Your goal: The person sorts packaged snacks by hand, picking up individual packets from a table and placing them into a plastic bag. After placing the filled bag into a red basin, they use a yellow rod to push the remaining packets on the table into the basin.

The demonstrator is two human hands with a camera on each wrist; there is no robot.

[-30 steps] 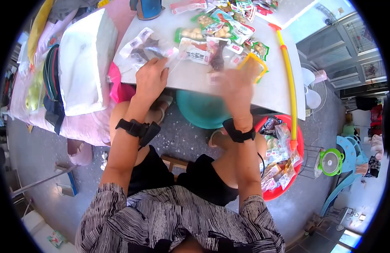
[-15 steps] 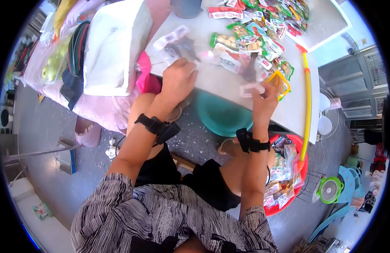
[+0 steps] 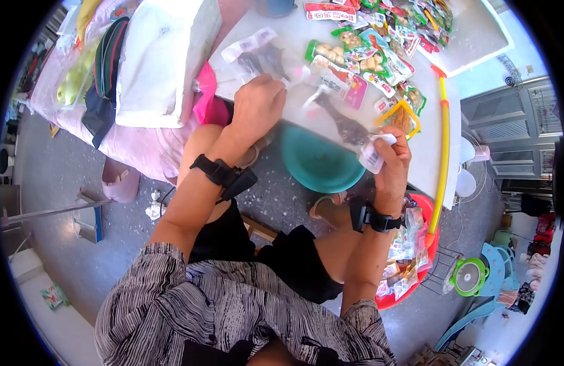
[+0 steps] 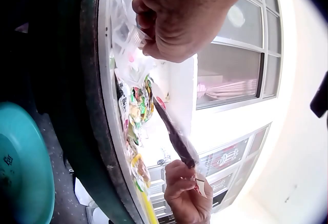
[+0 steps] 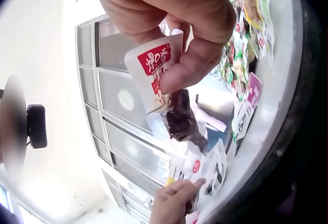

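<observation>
My right hand pinches one end of a clear snack packet with a dark piece of meat inside. The packet slants away over the table's front edge; a red label on its white end faces the right wrist camera. At the left, my left hand has curled fingers that pinch clear plastic film. That film belongs to a clear packet with dark contents, just beyond the knuckles. Between the hands lies a white packet with a purple end.
Several green and red snack packets pile up by a white foam box. A yellow-edged packet and a yellow stick lie at the right. Below are a teal basin and a red tub of packets.
My right hand has come down to the table, taken the dark meat packet by its end and drawn it toward me. The left hand stays with its packet. The head view has shifted.
</observation>
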